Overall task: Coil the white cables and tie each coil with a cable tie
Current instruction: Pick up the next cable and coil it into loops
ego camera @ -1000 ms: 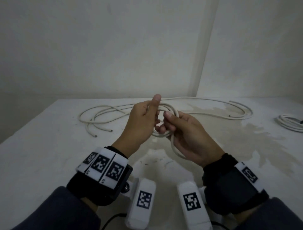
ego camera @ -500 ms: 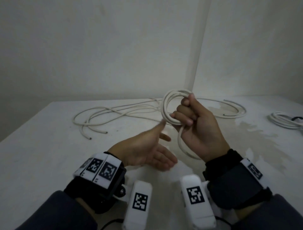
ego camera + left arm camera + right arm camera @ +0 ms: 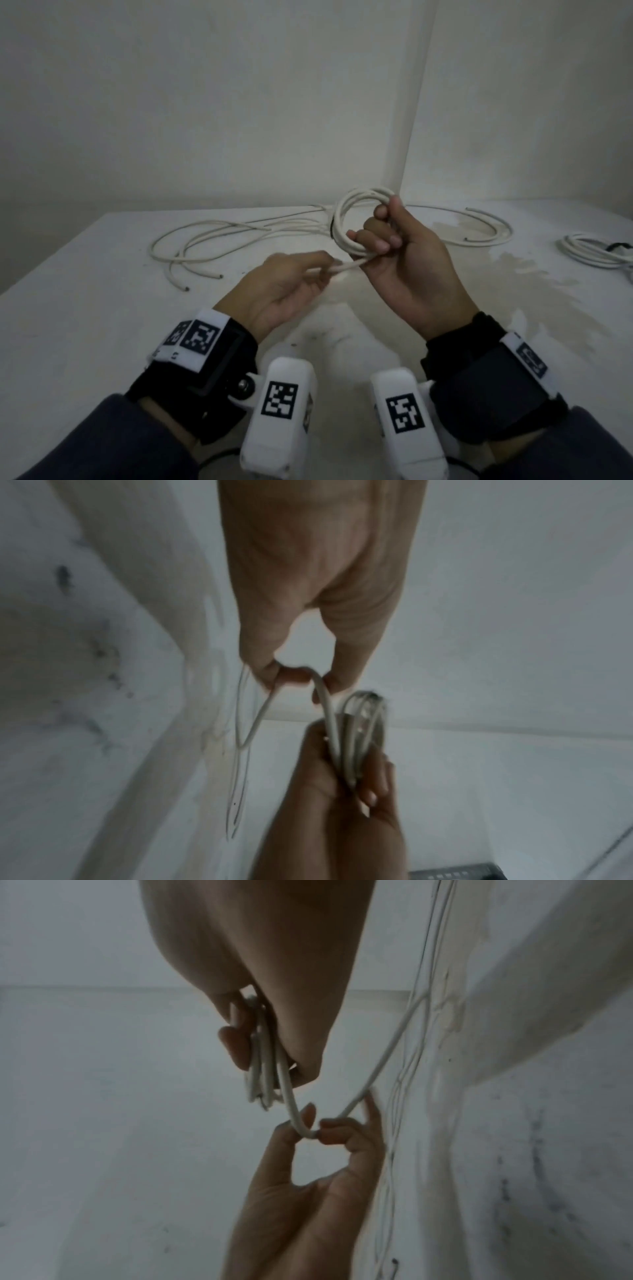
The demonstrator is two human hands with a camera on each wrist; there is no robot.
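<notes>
Fingers of the right hand (image 3: pixel 407 270) are curled tight around a small coil of thin white round cable (image 3: pixel 346 219), lifted above the white table (image 3: pixel 85 291). Left hand (image 3: pixel 281 291) pinches the loose strand, apparently between thumb and forefinger.

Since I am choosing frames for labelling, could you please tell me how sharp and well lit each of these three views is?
Head view: dim, flat light, mostly sharp; the right hand and coil read clearly, and wide-angle distortion bends the wall corner. Left wrist view: motion-blurred, the left hand and cable soft. Right wrist view: darker, with the table smeared.
</notes>
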